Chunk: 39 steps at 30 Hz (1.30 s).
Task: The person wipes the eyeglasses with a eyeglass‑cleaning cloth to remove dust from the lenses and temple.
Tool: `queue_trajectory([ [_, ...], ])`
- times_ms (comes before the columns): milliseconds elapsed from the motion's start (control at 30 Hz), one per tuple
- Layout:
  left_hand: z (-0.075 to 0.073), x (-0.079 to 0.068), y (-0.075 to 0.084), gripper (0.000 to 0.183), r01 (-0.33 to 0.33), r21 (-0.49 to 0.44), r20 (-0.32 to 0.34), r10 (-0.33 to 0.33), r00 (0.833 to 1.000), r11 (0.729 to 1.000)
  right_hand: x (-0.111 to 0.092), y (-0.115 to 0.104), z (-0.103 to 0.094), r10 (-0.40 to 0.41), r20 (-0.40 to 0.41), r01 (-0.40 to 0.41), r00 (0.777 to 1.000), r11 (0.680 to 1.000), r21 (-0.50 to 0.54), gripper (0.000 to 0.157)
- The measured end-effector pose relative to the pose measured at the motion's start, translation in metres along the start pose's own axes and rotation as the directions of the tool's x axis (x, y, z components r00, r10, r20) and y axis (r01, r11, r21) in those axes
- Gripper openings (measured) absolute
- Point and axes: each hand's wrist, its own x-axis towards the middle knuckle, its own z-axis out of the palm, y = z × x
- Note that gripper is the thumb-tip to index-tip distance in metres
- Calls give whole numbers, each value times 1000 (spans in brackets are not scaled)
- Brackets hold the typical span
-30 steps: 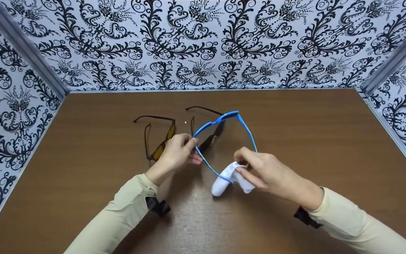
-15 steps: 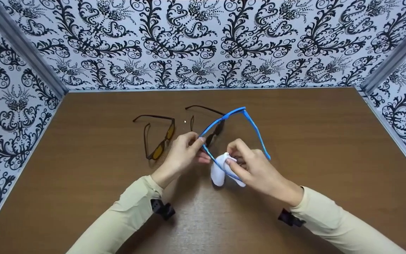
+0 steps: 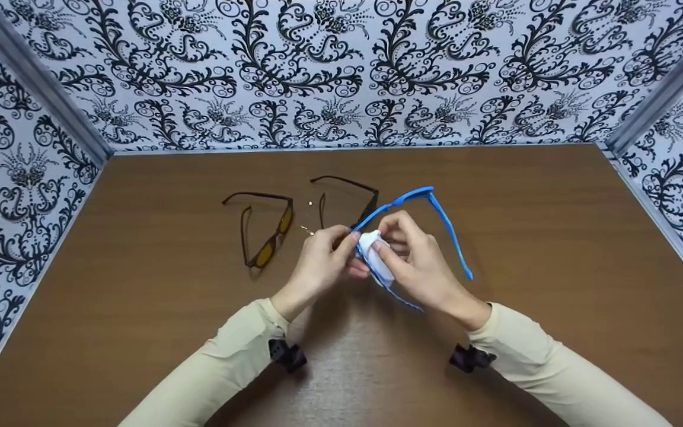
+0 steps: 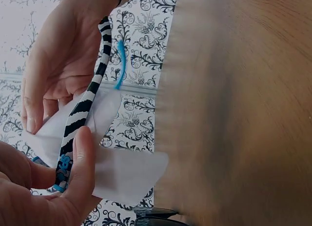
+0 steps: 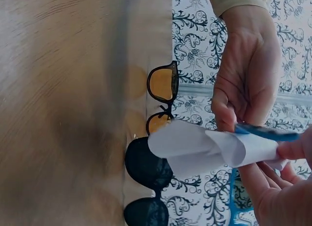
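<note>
Blue-framed sunglasses are held up over the table, arms spread. My left hand pinches them at the near hinge corner between thumb and fingers. The arm on that side shows black and white zebra stripes in the left wrist view. My right hand pinches a white cloth against the inner side of the striped arm, close beside the left fingertips. Loose ends of the cloth hang below the hands in the right wrist view. The lenses are mostly hidden in the head view.
On the brown table, amber-lensed glasses lie left of the hands. Dark-lensed sunglasses lie just behind the hands, partly covered by them. Patterned wall panels close off the back and sides.
My right hand has moved left and away from me, bringing the cloth along the striped arm from its tip toward the hinge. My left hand and the blue sunglasses have shifted right.
</note>
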Motion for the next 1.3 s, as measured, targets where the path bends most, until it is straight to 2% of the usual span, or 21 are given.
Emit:
queue_trajectory([
  [100,1,3,-1,21,4,-29,9,-4,1000,1000,2,2,1,9,-37,-7,999,998,60,15],
  [233,0,5,-3,20,-9,-45,12,10,1000,999,3,6,1,9,-38,-5,999,995,99,14],
  [500,-5,11,-5,20,-69,15,-44,70,997,997,-6,10,-6,-1,45,-2,999,998,66,15],
  [800,-18,16,-3,17,-33,10,-131,34,991,999,-22,21,-23,-107,172,109,979,994,-3,15],
  [900,-22,15,-3,16,-25,21,-137,28,990,999,-25,24,-29,-132,182,141,974,989,-39,15],
  [1000,-25,14,-3,18,-16,41,-136,22,991,999,-28,24,-37,-115,177,126,977,991,-52,14],
  [1133,-28,13,-4,19,-15,5,-142,16,990,1000,-32,21,-47,-91,162,101,982,993,-54,14],
  [1300,-30,12,-5,18,-18,-22,-159,14,987,1000,-35,16,-58,-157,192,172,969,983,-62,19],
])
